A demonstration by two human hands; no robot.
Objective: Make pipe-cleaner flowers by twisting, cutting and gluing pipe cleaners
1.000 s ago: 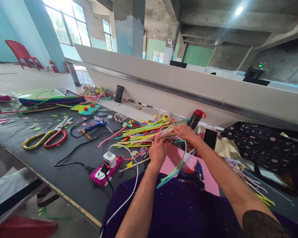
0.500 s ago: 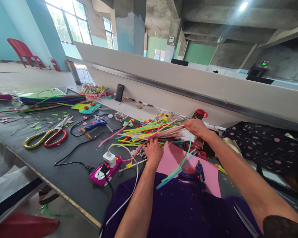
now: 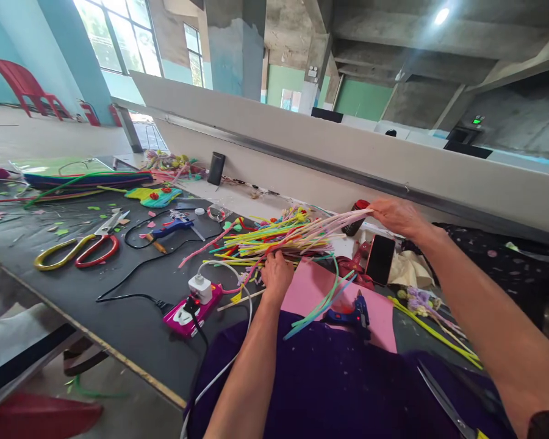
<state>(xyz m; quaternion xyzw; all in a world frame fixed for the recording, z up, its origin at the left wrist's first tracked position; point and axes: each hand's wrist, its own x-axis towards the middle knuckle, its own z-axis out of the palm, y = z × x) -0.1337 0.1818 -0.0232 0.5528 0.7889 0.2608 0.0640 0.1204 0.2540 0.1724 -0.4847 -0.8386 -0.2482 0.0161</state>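
Note:
A heap of coloured pipe cleaners (image 3: 274,239) lies on the black table (image 3: 119,323). My left hand (image 3: 277,275) rests on the heap's near edge, fingers curled down onto the stems. My right hand (image 3: 396,214) is raised to the right of the heap, pinched on the ends of several pale pink pipe cleaners (image 3: 343,221) that stretch from it back into the heap. A pink foam sheet (image 3: 311,291) lies under my arms, with green and blue stems across it.
A blue glue gun (image 3: 350,316) lies on the pink sheet, another blue glue gun (image 3: 174,228) further left. A pink power strip (image 3: 190,308) with a white plug, red-handled scissors (image 3: 85,247), a black phone (image 3: 379,259), a red-capped bottle (image 3: 354,224) and a dotted dark bag (image 3: 507,262) surround the heap.
My right hand has moved right and upward, drawing the pale pink pipe cleaners out of the heap. My left hand has stayed on the heap's near edge.

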